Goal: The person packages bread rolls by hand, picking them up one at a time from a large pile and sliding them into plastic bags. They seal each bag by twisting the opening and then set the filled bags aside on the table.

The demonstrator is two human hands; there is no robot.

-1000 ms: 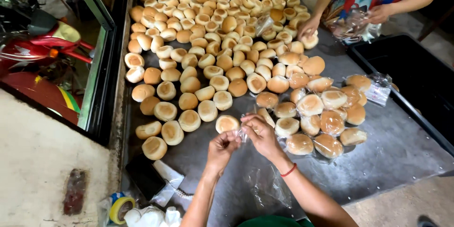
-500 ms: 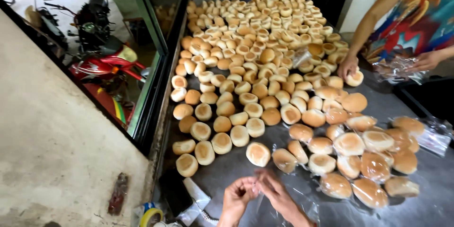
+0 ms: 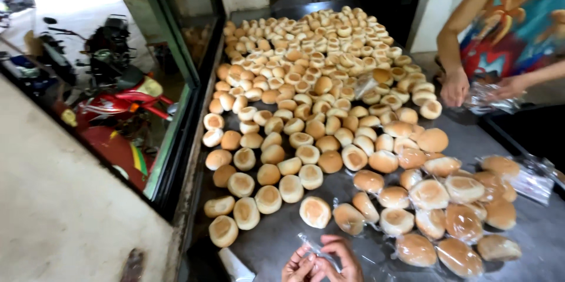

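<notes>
Hands (image 3: 322, 263) now lower in view, fingers pinching clear plastic bag (image 3: 312, 245).

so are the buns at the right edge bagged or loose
Bagged: the buns near the hands lie in clear wrap, shiny and crinkled. The big heap is loose.

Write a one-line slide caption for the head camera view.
Both hands, left hand and right hand, pinch a small clear plastic bag beside round golden-brown bread rolls covering a grey metal table.
</notes>
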